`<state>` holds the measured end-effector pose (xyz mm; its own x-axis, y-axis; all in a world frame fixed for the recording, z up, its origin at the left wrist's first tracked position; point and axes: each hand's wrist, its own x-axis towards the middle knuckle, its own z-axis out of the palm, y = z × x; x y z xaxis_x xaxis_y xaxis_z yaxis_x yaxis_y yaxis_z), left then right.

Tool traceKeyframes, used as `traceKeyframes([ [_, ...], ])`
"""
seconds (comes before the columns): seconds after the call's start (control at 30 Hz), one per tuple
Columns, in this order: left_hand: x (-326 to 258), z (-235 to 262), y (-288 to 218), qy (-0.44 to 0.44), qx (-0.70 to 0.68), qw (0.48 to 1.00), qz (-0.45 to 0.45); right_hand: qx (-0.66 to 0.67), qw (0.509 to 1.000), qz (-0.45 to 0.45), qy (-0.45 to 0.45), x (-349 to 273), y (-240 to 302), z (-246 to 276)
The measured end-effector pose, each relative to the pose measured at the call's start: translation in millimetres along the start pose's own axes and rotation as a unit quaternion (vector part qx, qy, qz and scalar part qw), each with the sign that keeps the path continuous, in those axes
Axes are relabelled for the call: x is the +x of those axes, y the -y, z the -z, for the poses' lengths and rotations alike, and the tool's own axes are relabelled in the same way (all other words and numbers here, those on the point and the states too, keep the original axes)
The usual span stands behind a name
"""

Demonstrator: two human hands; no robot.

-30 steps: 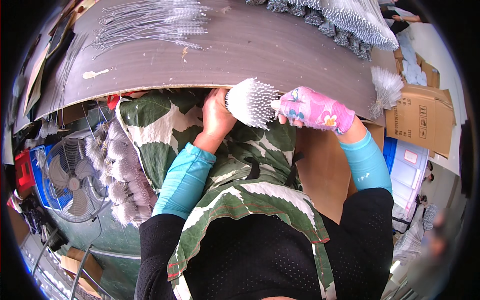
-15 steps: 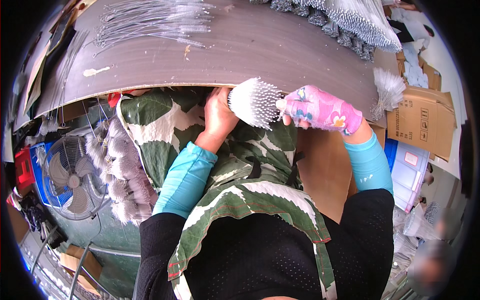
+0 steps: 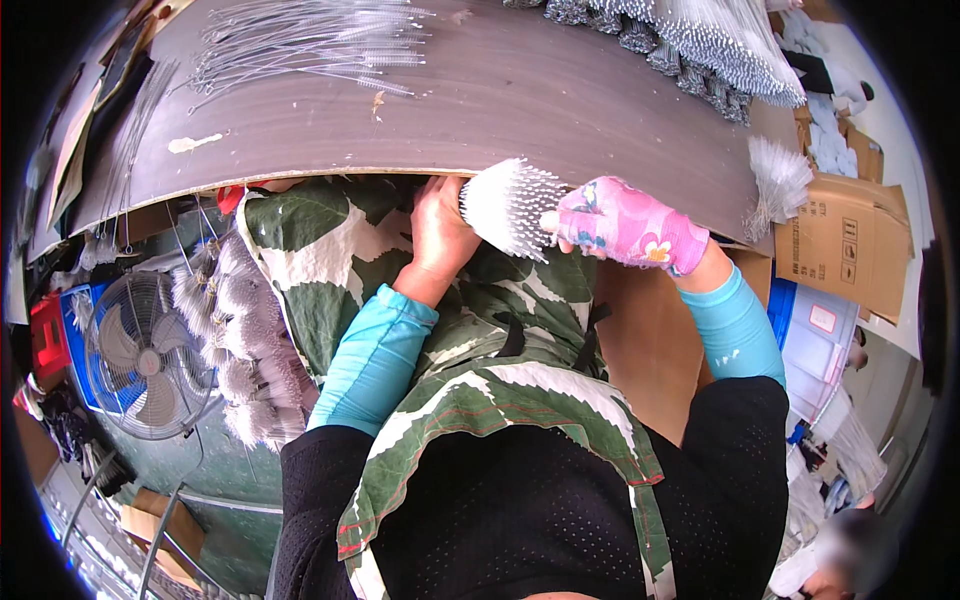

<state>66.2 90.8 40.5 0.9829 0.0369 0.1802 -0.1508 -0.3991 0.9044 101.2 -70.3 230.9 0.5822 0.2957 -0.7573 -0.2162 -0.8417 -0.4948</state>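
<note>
A bundle of thin white-bristled wire brushes points to the right at the table's front edge. My bare left hand is closed around the bundle's left end, partly hidden under the edge. My right hand, in a pink flowered glove with bare fingertips, is closed in a pinch at the bristled tips on the bundle's right. Whether a single brush sits between those fingertips is too small to make out.
Loose wire brushes lie on the brown table. Stacked brush bundles sit at the far right, another bundle at the right corner. A cardboard box stands right, a fan left.
My right hand has shifted slightly left, closer to the brush tips. My left hand and the bundle have barely moved.
</note>
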Motion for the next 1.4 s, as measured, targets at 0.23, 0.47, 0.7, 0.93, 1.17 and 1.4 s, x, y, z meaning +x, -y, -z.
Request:
traceKeyframes([
  [0.23,-1,-1,-4,-0.020,0.058,0.998,-0.014,0.065,0.997,-0.015,0.043,-12,2,-4],
  [0.47,-1,0,-6,-0.016,0.102,0.994,-0.022,0.111,0.993,-0.009,0.033,-6,-5,-12],
  [0.7,0,3,-9,-0.035,0.126,0.991,-0.040,0.087,0.996,0.019,0.008,-6,-3,-19],
  [0.93,0,-2,-3,-0.025,0.097,0.994,-0.036,0.152,0.988,0.017,0.008,-10,-9,-13],
  [1.17,-3,-13,4,0.008,-0.070,0.997,0.016,0.142,0.989,0.023,-0.034,-18,-16,10],
  [1.4,-12,-29,23,0.062,-0.233,0.967,0.083,0.086,0.996,0.001,-0.025,-5,-11,16],
])
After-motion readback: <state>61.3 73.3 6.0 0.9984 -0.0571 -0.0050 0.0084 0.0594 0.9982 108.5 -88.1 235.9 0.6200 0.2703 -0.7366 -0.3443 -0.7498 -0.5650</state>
